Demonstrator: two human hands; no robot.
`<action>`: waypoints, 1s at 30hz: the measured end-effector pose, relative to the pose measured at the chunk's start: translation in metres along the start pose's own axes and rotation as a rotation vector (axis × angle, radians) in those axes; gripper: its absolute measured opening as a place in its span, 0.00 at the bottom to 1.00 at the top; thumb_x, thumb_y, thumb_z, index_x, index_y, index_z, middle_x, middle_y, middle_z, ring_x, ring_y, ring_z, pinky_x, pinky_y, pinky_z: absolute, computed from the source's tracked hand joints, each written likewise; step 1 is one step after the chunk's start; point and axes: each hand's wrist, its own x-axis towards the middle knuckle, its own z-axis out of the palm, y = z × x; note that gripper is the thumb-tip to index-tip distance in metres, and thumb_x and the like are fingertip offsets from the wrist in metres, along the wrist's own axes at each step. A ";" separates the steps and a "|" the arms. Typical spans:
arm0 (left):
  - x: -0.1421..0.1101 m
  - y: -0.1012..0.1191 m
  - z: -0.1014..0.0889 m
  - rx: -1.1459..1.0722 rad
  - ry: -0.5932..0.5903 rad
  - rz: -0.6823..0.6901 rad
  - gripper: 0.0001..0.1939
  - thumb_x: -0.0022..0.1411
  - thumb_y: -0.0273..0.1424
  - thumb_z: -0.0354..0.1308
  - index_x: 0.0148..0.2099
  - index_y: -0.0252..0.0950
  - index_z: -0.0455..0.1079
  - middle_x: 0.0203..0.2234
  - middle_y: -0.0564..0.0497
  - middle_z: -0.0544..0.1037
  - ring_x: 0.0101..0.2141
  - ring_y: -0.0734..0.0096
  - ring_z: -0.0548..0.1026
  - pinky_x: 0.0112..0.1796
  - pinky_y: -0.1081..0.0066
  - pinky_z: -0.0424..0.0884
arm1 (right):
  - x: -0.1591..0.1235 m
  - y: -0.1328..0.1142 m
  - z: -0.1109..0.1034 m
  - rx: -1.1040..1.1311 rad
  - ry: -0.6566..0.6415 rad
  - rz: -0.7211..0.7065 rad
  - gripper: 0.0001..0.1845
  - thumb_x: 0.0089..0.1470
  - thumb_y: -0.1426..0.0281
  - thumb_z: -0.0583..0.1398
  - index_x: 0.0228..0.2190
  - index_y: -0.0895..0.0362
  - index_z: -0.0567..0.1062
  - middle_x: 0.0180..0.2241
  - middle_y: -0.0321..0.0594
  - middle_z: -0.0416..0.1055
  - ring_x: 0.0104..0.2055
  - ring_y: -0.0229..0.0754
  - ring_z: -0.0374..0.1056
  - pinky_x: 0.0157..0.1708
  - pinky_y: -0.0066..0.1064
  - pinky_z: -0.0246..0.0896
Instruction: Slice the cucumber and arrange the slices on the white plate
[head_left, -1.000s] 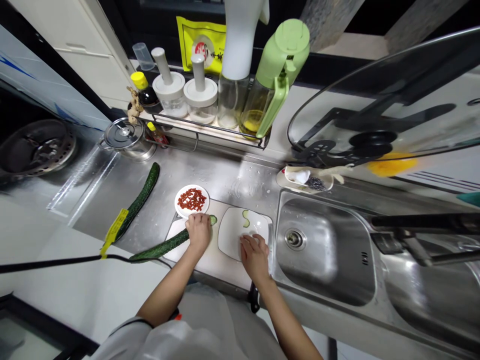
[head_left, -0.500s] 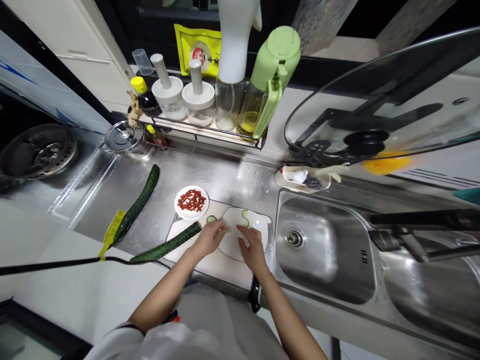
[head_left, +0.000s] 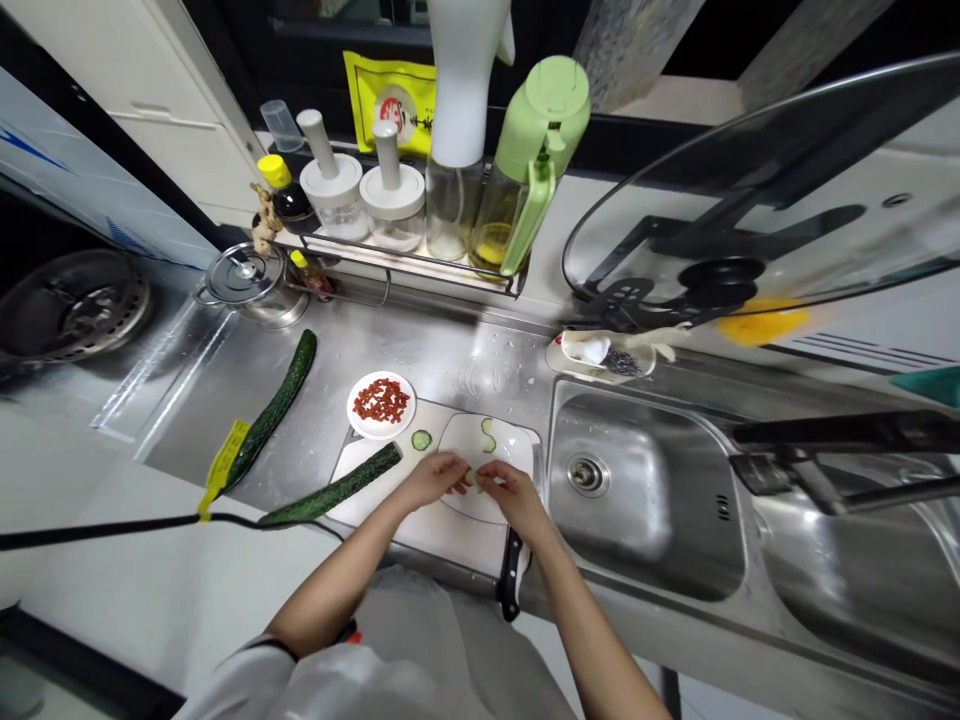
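Over the near part of a white plate, my left hand and my right hand meet fingertip to fingertip. Both pinch a small pale cucumber slice, mostly covered by the fingers. Two curved cucumber pieces lie near the plate's far rim. The plate rests on a cutting board. Left of it a round cucumber slice lies flat on the board. A cut cucumber stretches across the board's left side, its cut end toward my left hand.
A small plate of red bits stands behind the board, and a whole cucumber lies further left. A black-handled knife sticks out over the counter's front edge. A sink is at the right; a rack holds jars and bottles.
My right hand has moved down and toward my left hand. My left hand has shifted slightly right, and the fingertips now meet at the slice.
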 end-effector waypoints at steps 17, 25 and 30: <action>0.015 0.004 0.001 -0.387 -0.032 -0.257 0.27 0.35 0.37 0.73 0.39 0.31 0.75 0.25 0.51 0.75 0.26 0.77 0.72 0.30 0.75 0.61 | -0.004 -0.008 -0.023 -0.152 -0.063 -0.015 0.12 0.51 0.61 0.58 0.29 0.55 0.76 0.29 0.37 0.74 0.33 0.40 0.67 0.29 0.28 0.56; 0.031 -0.001 0.007 -0.212 0.165 -0.105 0.19 0.40 0.40 0.69 0.32 0.32 0.72 0.22 0.53 0.74 0.24 0.76 0.73 0.25 0.77 0.58 | 0.015 0.015 -0.030 -0.148 0.076 0.020 0.13 0.48 0.59 0.59 0.31 0.56 0.74 0.24 0.35 0.70 0.26 0.37 0.63 0.26 0.28 0.55; 0.046 -0.007 0.013 -0.022 0.312 0.008 0.09 0.48 0.35 0.62 0.31 0.34 0.72 0.21 0.54 0.74 0.22 0.77 0.71 0.24 0.77 0.61 | 0.031 0.017 -0.039 -0.315 0.135 -0.090 0.08 0.49 0.63 0.57 0.26 0.55 0.72 0.24 0.35 0.69 0.29 0.38 0.64 0.29 0.28 0.55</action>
